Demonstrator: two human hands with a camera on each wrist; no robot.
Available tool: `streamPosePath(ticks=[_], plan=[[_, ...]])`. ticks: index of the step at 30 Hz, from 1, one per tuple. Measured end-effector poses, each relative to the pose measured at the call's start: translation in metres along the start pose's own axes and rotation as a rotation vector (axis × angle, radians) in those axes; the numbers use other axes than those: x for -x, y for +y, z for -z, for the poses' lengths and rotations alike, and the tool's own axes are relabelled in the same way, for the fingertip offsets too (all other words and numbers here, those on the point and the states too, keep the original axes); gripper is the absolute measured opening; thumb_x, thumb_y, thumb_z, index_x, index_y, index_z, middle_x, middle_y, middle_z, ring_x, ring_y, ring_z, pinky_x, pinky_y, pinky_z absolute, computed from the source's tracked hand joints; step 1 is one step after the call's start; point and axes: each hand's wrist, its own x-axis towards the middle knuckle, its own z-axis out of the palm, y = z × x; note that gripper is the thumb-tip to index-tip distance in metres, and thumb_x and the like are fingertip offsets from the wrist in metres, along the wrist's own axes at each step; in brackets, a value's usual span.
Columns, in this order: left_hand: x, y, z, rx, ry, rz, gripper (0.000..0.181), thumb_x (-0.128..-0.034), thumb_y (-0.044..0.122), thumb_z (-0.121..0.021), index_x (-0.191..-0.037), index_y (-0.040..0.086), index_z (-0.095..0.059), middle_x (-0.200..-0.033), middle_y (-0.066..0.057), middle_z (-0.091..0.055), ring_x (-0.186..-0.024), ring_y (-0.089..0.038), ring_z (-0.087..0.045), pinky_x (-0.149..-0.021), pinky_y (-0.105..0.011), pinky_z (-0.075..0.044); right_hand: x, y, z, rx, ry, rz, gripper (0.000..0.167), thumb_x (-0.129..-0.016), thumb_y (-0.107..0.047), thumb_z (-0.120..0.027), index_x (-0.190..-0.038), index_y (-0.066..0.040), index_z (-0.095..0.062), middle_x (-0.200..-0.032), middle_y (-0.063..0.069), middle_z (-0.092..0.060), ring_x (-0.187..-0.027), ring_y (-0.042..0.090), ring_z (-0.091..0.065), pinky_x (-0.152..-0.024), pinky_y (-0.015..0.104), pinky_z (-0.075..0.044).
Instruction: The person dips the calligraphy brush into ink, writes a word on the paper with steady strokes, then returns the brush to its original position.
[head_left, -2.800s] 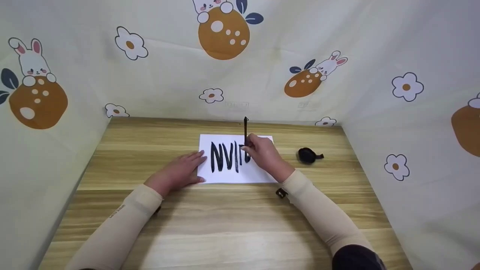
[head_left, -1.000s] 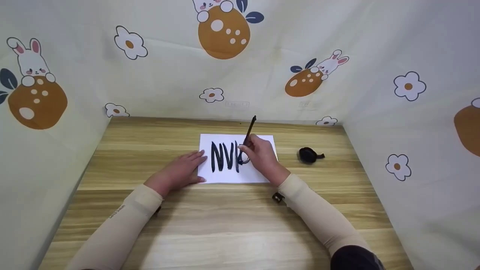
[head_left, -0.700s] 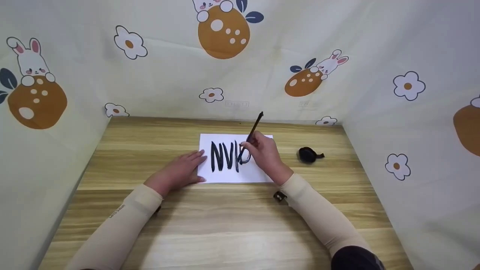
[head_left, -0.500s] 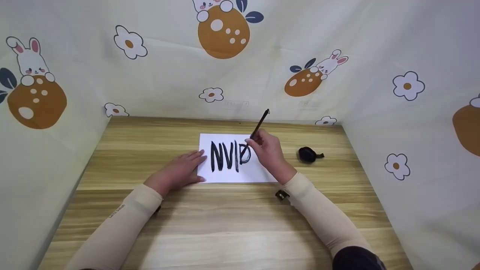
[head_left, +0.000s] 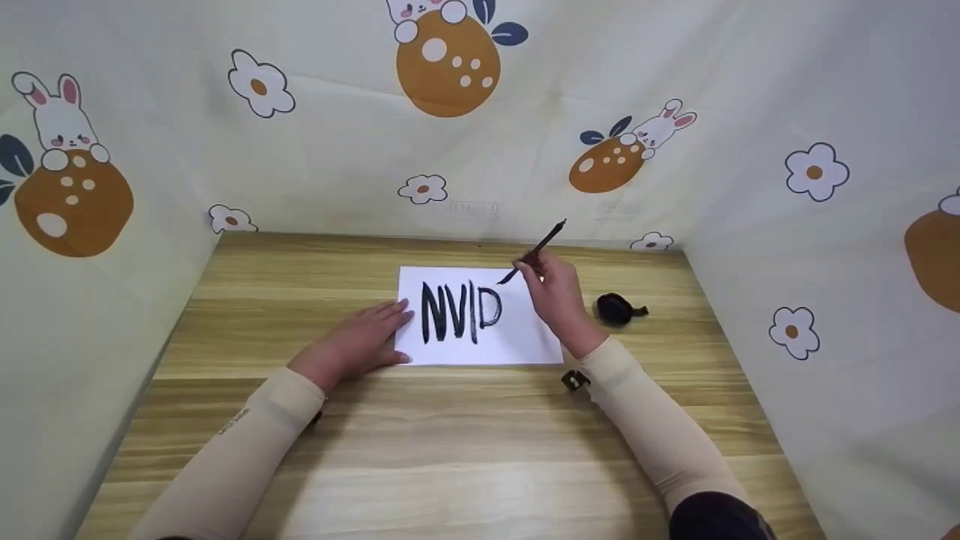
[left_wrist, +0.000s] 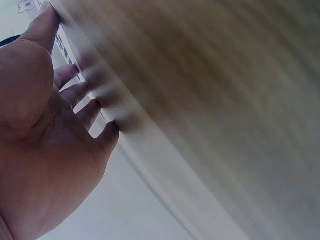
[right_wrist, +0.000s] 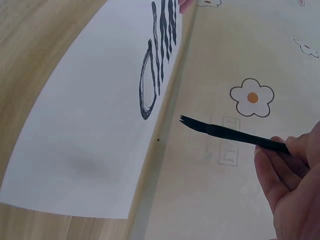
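Across the wood-grained table (head_left: 450, 457), head view first: a smooth white sheet of paper (head_left: 529, 337) lies flat, with streaky black letters (head_left: 489, 309), N, V, I and D, running over its left and middle. Left hand (head_left: 364, 341) loosely spread, fingers stretched out, tips resting on the paper's left edge! Right hand (head_left: 556, 292) pinches a slim dark brush (head_left: 546, 240), slanted, its tip over the sheet near the top of the D. Off to the right, a rounded black dish (head_left: 615, 310) with a stubby handle sits on the table. Snug beige sleeves (head_left: 232, 450) cover the forearms; creased pale cloth (head_left: 337, 150), printed with rabbits and flowers, hangs behind.

Over to the left wrist: palm arched, fingers slightly bent, the paper a thin sliver beyond them.

And the right wrist: ragged bristles raised clear of the paper, the brush's smooth handle between thumb and curled fingers, the D a narrow, streaked loop.
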Motion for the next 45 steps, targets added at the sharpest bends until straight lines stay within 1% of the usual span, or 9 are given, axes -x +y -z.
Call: streamPosePath(ticks=[3,7,12,16,20,24,29,36,45], plan=[[0.0,0.0,0.0,-0.004,-0.003,0.001,0.084,-0.1074,0.047,-0.072,-0.169,0.0,-0.04,-0.179,-0.022,-0.03,-0.164,-0.047,-0.028,-0.13,-0.068,-0.026,-0.001,0.005,0.001,0.041,-0.004,0.038,0.006,-0.105,-0.001,-0.073,-0.109,0.004,-0.075,-0.104,0.016,-0.083,-0.1,0.033,-0.082,-0.092,0.043,-0.066],[-0.001,0.0,0.0,-0.008,-0.01,0.006,0.084,-0.1078,0.047,-0.071,-0.17,0.001,-0.039,-0.179,-0.021,-0.029,-0.165,-0.046,-0.027,-0.131,-0.067,-0.025,-0.001,0.012,0.001,0.102,-0.025,0.089,0.009,-0.105,0.003,-0.072,-0.112,0.001,-0.076,-0.108,0.016,-0.082,-0.104,0.034,-0.081,-0.094,0.045,-0.065],[0.0,0.0,0.0,-0.004,-0.008,0.003,0.084,-0.1078,0.046,-0.072,-0.17,0.001,-0.039,-0.179,-0.021,-0.029,-0.165,-0.046,-0.026,-0.131,-0.067,-0.024,0.0,0.02,0.001,0.147,-0.092,0.176,0.013,-0.105,0.008,-0.066,-0.114,0.003,-0.074,-0.116,0.018,-0.08,-0.112,0.035,-0.078,-0.099,0.049,-0.062],[0.001,0.0,0.0,-0.001,0.001,-0.005,0.084,-0.1073,0.046,-0.072,-0.17,0.0,-0.039,-0.179,-0.021,-0.03,-0.165,-0.046,-0.027,-0.131,-0.067,-0.025,0.002,0.023,0.0,0.198,-0.156,0.214,0.018,-0.105,0.011,-0.064,-0.116,0.001,-0.074,-0.118,0.014,-0.08,-0.114,0.033,-0.077,-0.098,0.049,-0.062],[0.001,-0.001,-0.001,-0.004,0.009,-0.009,0.084,-0.1069,0.046,-0.073,-0.169,0.0,-0.04,-0.178,-0.022,-0.031,-0.164,-0.047,-0.028,-0.131,-0.067,-0.026,0.004,0.024,-0.002,0.203,-0.2,0.239,0.022,-0.104,0.014,-0.063,-0.118,-0.001,-0.072,-0.119,0.012,-0.08,-0.115,0.032,-0.077,-0.098,0.047,-0.063],[0.0,-0.001,-0.001,-0.006,0.011,-0.011,0.084,-0.1067,0.046,-0.073,-0.169,0.0,-0.041,-0.178,-0.023,-0.031,-0.163,-0.047,-0.029,-0.131,-0.067,-0.026,0.005,0.025,-0.003,0.187,-0.204,0.255,0.022,-0.103,0.014,-0.064,-0.117,-0.001,-0.073,-0.118,0.011,-0.08,-0.114,0.031,-0.077,-0.098,0.045,-0.063],[0.001,-0.001,-0.001,-0.003,0.006,-0.005,0.084,-0.1067,0.047,-0.073,-0.169,0.0,-0.041,-0.178,-0.022,-0.031,-0.164,-0.047,-0.028,-0.131,-0.067,-0.025,0.005,0.027,-0.005,0.192,-0.215,0.253,0.02,-0.104,0.013,-0.064,-0.115,0.0,-0.074,-0.116,0.013,-0.08,-0.113,0.033,-0.077,-0.098,0.047,-0.063],[0.001,0.0,0.001,0.0,0.002,-0.002,0.084,-0.1071,0.046,-0.073,-0.169,0.0,-0.04,-0.179,-0.022,-0.03,-0.164,-0.047,-0.028,-0.131,-0.067,-0.025,0.006,0.029,-0.005,0.193,-0.258,0.162,0.017,-0.106,0.009,-0.065,-0.114,-0.002,-0.075,-0.115,0.014,-0.081,-0.114,0.033,-0.077,-0.099,0.047,-0.062],[0.001,0.0,0.002,-0.006,0.003,-0.012,0.084,-0.1072,0.046,-0.073,-0.169,-0.001,-0.04,-0.178,-0.023,-0.03,-0.164,-0.046,-0.029,-0.13,-0.067,-0.027,0.004,0.031,-0.007,0.138,-0.272,0.119,0.015,-0.104,0.009,-0.066,-0.111,-0.002,-0.073,-0.112,0.013,-0.081,-0.11,0.032,-0.078,-0.099,0.047,-0.062]])
